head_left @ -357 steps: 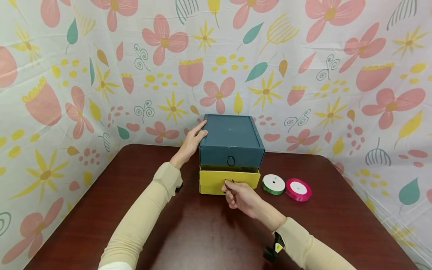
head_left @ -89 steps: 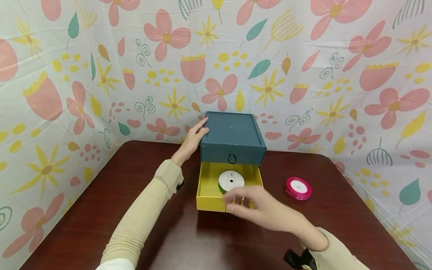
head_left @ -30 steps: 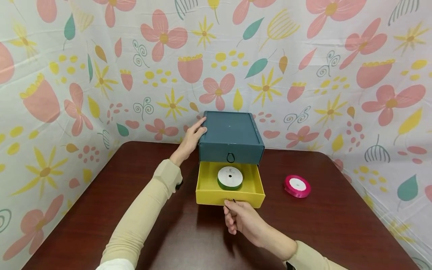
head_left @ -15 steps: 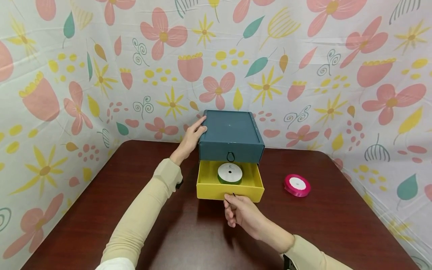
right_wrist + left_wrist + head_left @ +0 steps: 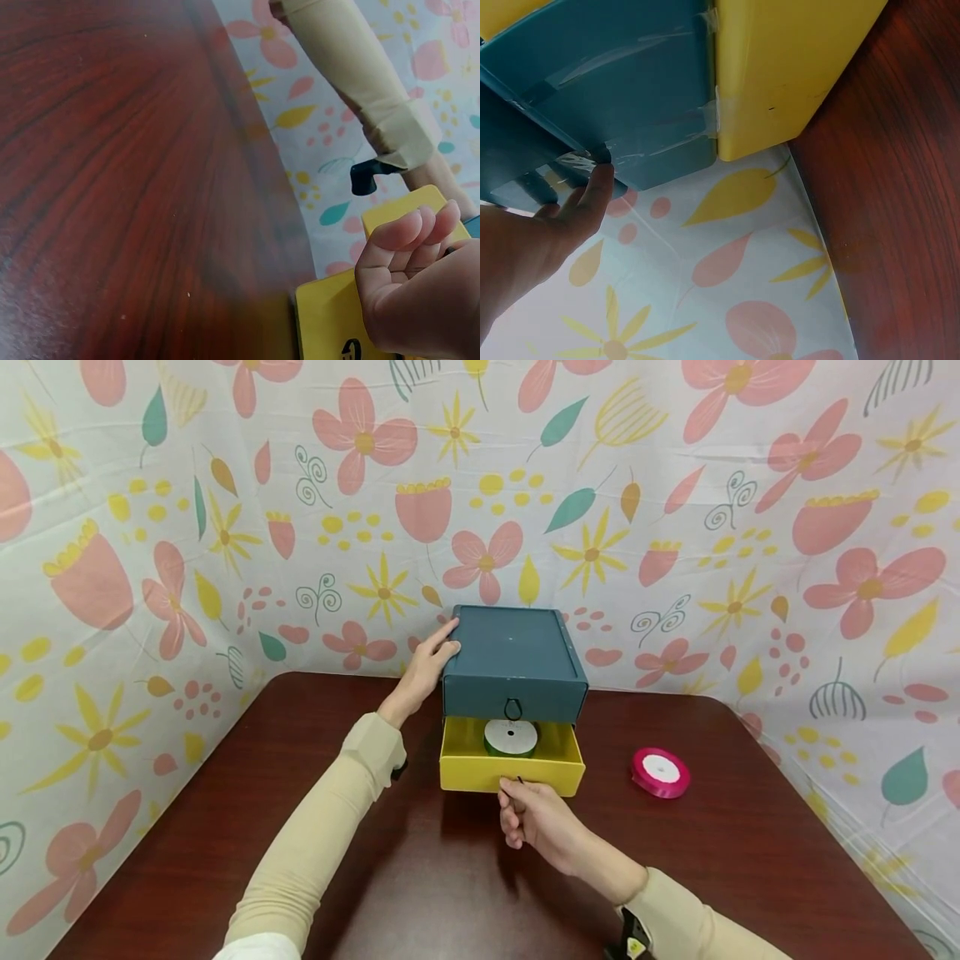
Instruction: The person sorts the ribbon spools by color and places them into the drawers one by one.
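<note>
Yellow drawer (image 5: 468, 774) sits part-way out beneath the blue box (image 5: 513, 647); looks light, stiffish, perhaps card, best taken by its black loop (image 5: 519, 780), which the right hand (image 5: 542, 820) pinches. Left hand (image 5: 420, 677), fingers extended, rests against the box's left side. Green spool (image 5: 511, 737) lies flat inside, might slide or catch the box's lower edge; pink spool (image 5: 661, 772) lies apart, rightward on the tabletop (image 5: 337, 860).

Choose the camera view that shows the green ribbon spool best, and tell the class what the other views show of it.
The head view: it looks down at the green ribbon spool inside the yellow drawer, showing its white top and green edge. The left and right wrist views show none of it.
</note>
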Motion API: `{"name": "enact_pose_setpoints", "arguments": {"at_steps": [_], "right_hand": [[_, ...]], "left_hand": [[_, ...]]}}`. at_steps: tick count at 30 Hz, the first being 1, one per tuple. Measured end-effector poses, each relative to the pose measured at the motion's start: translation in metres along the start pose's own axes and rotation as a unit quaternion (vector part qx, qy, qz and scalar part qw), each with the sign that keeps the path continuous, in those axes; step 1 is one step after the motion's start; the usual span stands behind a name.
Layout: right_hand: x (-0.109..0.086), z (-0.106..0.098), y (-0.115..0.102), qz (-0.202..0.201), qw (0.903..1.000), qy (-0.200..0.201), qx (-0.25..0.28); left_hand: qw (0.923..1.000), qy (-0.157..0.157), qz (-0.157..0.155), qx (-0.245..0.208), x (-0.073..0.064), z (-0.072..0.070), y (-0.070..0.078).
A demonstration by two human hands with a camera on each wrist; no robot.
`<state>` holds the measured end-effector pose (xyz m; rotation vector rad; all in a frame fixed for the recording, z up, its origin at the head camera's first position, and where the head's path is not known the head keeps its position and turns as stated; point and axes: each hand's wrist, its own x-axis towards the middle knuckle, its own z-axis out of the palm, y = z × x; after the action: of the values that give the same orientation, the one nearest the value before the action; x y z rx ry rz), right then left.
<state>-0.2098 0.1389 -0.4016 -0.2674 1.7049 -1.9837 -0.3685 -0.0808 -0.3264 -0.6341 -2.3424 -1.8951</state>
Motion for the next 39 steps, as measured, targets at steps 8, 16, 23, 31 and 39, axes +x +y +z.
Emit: {"name": "enact_pose_setpoints", "arguments": {"at_steps": [8, 16, 23, 31, 39], "right_hand": [[0.008, -0.002, -0.002, 0.001, 0.9999, 0.015, 0.001], [0.014, -0.004, -0.004, 0.004, 0.9996, 0.027, 0.003], [0.020, -0.007, -0.005, 0.000, 0.9997, 0.025, 0.003], [0.026, -0.009, -0.007, -0.001, 0.9995, 0.033, 0.001], [0.031, -0.011, -0.009, 0.000, 0.9992, 0.041, -0.002]], "left_hand": [[1.0000, 0.000, 0.000, 0.003, 0.000, 0.000, 0.000], [1.0000, 0.002, -0.002, 0.002, -0.001, 0.000, -0.002], [1.0000, 0.005, 0.002, 0.001, 0.000, 0.001, -0.002], [1.0000, 0.005, -0.001, 0.002, -0.001, 0.001, -0.002], [1.0000, 0.009, 0.001, 0.000, 0.001, 0.001, -0.002]]}}
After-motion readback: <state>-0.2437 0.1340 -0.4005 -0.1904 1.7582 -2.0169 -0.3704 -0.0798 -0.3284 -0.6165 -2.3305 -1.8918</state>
